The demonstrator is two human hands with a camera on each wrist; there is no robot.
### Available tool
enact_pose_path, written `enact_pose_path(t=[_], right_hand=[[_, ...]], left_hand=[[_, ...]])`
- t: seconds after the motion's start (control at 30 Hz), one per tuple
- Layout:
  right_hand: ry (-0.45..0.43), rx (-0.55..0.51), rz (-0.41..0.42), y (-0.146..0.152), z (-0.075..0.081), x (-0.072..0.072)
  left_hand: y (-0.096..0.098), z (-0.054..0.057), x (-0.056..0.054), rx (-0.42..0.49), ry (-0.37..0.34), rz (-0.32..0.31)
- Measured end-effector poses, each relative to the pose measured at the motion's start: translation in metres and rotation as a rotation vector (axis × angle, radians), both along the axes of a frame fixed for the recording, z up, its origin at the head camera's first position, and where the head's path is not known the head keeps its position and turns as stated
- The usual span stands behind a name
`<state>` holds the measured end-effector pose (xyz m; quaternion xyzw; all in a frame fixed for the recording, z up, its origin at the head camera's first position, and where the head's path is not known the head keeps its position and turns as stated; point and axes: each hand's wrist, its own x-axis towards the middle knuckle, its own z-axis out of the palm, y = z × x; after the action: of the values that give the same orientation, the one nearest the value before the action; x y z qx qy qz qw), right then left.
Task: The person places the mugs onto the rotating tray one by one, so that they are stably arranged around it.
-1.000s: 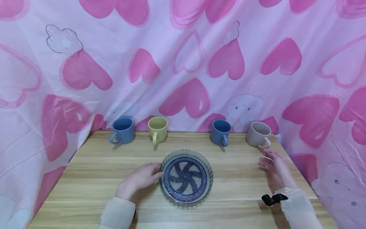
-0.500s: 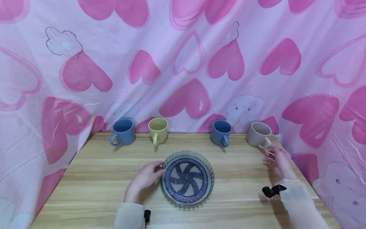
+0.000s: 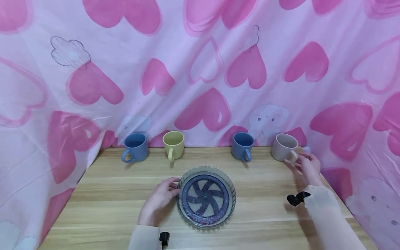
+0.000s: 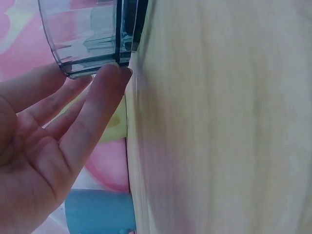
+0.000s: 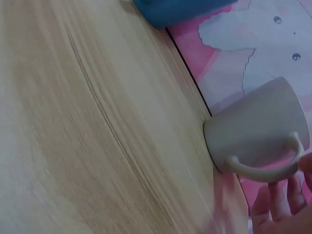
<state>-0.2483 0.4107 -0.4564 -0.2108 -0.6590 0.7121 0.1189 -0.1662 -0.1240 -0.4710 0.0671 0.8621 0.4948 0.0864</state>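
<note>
With the glass dish point(image 3: 204, 170) taken as the clock centre in the head view, the left hand point(image 3: 160, 195) is positioned at 9 o'clock; its fingertips are set against the dish's rim and outer wall; the fingers and thumb are extended and slightly parted, and nothing is enclosed by them. The dish is seated on the wooden table point(image 3: 109, 194); a dark pinwheel pattern point(image 3: 205, 197) is displayed within it. The grey mug point(image 3: 281, 149) is located upright at 2 o'clock, near the table's far edge; its handle point(image 5: 265, 174) is directed to about 4 o'clock of the mug; the handle is met by the fingers of the right hand point(image 3: 310, 168); whether it is pinched cannot be told. Upright mugs are also arranged along the far edge: a first blue mug point(image 3: 240, 147) at 1 o'clock; a yellow mug point(image 3: 176, 147) at 11 o'clock; a second blue mug point(image 3: 139, 151) at 10 o'clock. A heart-print cloth point(image 3: 203, 109) is hung behind them.
</note>
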Motion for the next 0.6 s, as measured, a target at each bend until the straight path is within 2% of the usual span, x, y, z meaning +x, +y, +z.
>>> enact_pose_path(t=[0.1,0.27,0.3,0.5,0.6], right_hand=[[0.043,-0.006,0.078,0.005,-0.003,0.000],[0.057,-0.011,0.151,0.013,-0.006,-0.001],[0.047,0.024,0.175,0.014,-0.007,-0.001],[-0.058,0.382,0.332,0.019,-0.014,-0.007],[-0.061,0.420,0.366,0.018,-0.016,-0.008]], left_hand=[[-0.001,0.001,0.000,-0.003,-0.002,0.006],[0.000,0.000,0.000,0.004,-0.007,0.002],[0.000,0.000,0.000,0.007,-0.011,0.006],[-0.001,0.000,0.001,0.024,-0.032,0.016],[0.000,0.000,0.002,0.028,-0.043,0.012]])
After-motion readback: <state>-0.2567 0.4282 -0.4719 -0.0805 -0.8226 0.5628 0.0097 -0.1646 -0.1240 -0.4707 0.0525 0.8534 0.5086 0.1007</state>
